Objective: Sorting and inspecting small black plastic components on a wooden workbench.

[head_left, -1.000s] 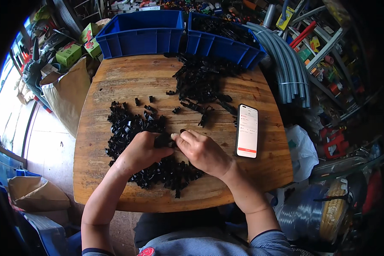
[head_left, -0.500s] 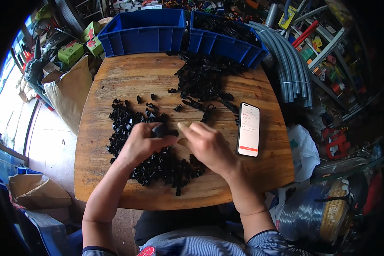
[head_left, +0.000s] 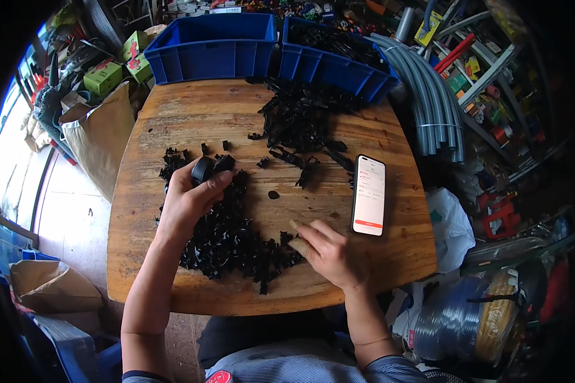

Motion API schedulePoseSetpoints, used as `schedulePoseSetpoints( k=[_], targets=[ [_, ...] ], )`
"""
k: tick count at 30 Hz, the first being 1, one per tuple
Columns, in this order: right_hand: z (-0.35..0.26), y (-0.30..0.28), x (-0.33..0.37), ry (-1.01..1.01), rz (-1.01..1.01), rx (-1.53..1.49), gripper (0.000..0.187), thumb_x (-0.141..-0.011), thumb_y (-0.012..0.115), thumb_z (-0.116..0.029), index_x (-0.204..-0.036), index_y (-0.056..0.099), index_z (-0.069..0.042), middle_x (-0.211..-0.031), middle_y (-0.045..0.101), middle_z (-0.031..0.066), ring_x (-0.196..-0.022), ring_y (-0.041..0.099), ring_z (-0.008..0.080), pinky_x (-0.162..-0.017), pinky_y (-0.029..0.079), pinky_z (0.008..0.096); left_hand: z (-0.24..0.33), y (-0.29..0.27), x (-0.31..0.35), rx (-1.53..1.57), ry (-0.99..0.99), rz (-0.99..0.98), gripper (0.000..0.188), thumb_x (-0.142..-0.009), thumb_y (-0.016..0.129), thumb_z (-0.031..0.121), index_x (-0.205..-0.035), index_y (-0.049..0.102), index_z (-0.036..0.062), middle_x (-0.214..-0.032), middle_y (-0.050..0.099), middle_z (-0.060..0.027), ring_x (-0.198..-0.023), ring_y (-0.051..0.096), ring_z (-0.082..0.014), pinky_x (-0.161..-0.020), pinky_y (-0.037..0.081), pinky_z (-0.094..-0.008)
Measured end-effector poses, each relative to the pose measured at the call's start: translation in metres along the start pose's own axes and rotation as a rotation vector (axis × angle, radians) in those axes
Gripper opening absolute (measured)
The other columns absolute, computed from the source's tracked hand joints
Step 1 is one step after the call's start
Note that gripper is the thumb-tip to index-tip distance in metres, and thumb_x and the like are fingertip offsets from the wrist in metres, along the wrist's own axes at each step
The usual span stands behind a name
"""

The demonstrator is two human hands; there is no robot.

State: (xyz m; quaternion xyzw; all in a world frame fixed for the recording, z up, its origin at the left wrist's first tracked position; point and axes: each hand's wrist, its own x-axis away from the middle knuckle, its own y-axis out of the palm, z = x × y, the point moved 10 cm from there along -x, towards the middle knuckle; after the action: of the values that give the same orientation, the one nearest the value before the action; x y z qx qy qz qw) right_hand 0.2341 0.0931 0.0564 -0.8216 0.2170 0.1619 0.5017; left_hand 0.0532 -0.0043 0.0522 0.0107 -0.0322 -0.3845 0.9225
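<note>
My left hand [head_left: 190,195] is closed around a smooth, rounded black plastic part [head_left: 201,170]. A smaller black piece [head_left: 223,164] shows beside it at the thumb; whether the two are joined I cannot tell. Beneath that hand spreads a heap of small black plastic clips [head_left: 227,246]. My right hand [head_left: 329,252] is low over the table at the heap's right edge, thumb and forefinger apart with nothing visible between them. Both those fingertips carry beige coverings [head_left: 296,245]. A small dark oval [head_left: 273,195] lies between the hands, either a flat piece or a mark in the wood.
A second pile of longer black parts [head_left: 294,121] covers the far middle of the wooden table [head_left: 179,115]. Behind stand two blue bins [head_left: 214,60], the right bin [head_left: 332,70] holding black parts. A lit phone [head_left: 368,195] lies at right, near grey hose coils [head_left: 437,115].
My hands have parted. The left moved up and left with the black part; the right dropped toward the near edge, its thumb and forefinger spread. The dark oval now shows.
</note>
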Motion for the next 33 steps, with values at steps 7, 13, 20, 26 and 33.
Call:
schedulePoseSetpoints(
  k=[7,13,20,26,33],
  targets=[
    [0.06,-0.052,0.02,0.245,0.17,0.061,0.025,-0.076,0.065,-0.006,-0.1,0.062,0.002,-0.078,0.06,0.0088,-0.068,0.059,0.0161,-0.057,0.048,0.0244,-0.001,0.0,0.0,-0.007,-0.002,-0.004,0.025,-0.078,0.067,0.028,-0.092,0.062,0.007,-0.064,0.051,0.0058,-0.054,0.044,-0.0021,-0.045,0.03,-0.0161],
    [0.113,-0.112,0.035,0.409,0.357,0.146,0.021,-0.083,0.059,-0.006,-0.103,0.061,0.002,-0.084,0.062,0.0081,-0.075,0.058,0.0167,-0.069,0.047,0.0251,-0.008,0.002,-0.001,-0.041,-0.025,-0.014,0.025,-0.078,0.067,0.028,-0.091,0.062,0.0071,-0.063,0.049,0.006,-0.052,0.044,-0.0022,-0.045,0.03,-0.0161],
    [0.15,-0.122,0.043,0.457,0.453,-0.032,0.032,-0.092,0.047,-0.021,-0.114,0.054,0.002,-0.077,0.061,0.0066,-0.08,0.056,0.014,-0.083,0.042,0.0281,-0.008,0.004,-0.002,-0.056,-0.026,-0.01,0.024,-0.079,0.067,0.027,-0.091,0.061,0.0074,-0.061,0.049,0.0052,-0.052,0.043,-0.0025,-0.045,0.03,-0.0166],
    [0.154,-0.104,0.048,0.495,0.359,-0.089,0.04,-0.096,0.038,-0.027,-0.118,0.049,0.004,-0.069,0.06,0.0057,-0.078,0.055,0.0134,-0.089,0.038,0.0307,-0.012,0.006,-0.004,-0.077,-0.031,-0.019,0.024,-0.079,0.066,0.027,-0.092,0.061,0.0075,-0.061,0.049,0.0047,-0.052,0.042,-0.0025,-0.045,0.029,-0.0168],
    [0.16,-0.106,0.052,0.505,0.375,-0.045,0.032,-0.095,0.041,-0.022,-0.116,0.054,-0.002,-0.068,0.061,0.005,-0.075,0.057,0.0144,-0.076,0.044,0.0297,-0.013,0.006,-0.004,-0.1,-0.031,-0.006,0.025,-0.078,0.066,0.029,-0.091,0.061,0.0077,-0.06,0.05,0.0048,-0.051,0.042,-0.0026,-0.044,0.029,-0.017]
  ],
)
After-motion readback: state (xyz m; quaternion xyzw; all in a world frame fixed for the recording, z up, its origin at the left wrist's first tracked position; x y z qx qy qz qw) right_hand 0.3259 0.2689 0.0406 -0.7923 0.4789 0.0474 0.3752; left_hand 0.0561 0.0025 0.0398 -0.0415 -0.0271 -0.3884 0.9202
